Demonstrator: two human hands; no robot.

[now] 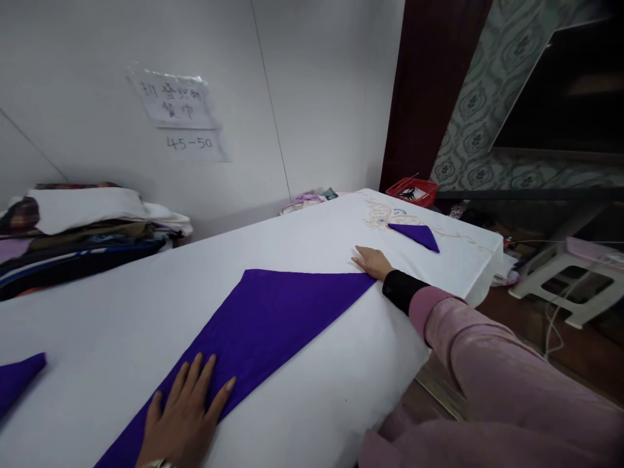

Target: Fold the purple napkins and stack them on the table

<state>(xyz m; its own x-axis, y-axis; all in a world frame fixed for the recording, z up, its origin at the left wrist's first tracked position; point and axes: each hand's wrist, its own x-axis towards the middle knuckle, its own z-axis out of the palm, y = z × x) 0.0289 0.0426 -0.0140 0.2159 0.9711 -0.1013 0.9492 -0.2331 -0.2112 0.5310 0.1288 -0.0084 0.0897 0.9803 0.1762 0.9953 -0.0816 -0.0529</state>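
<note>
A large purple cloth (263, 318), folded into a triangle, lies flat on the white table cover (160, 299). My left hand (185, 416) rests flat on its near left part with fingers spread. My right hand (373, 262) lies flat at the cloth's far right corner, pressing the tip down. A small folded purple cloth (416, 235) sits beyond my right hand near the table's far end. Another purple piece (17, 380) shows at the left edge.
A stack of folded fabrics (73, 227) lies at the left by the wall. A paper sign (178, 107) hangs on the wall. A red basket (413, 191) stands past the far end. A white plastic stool (568, 276) stands on the floor at the right.
</note>
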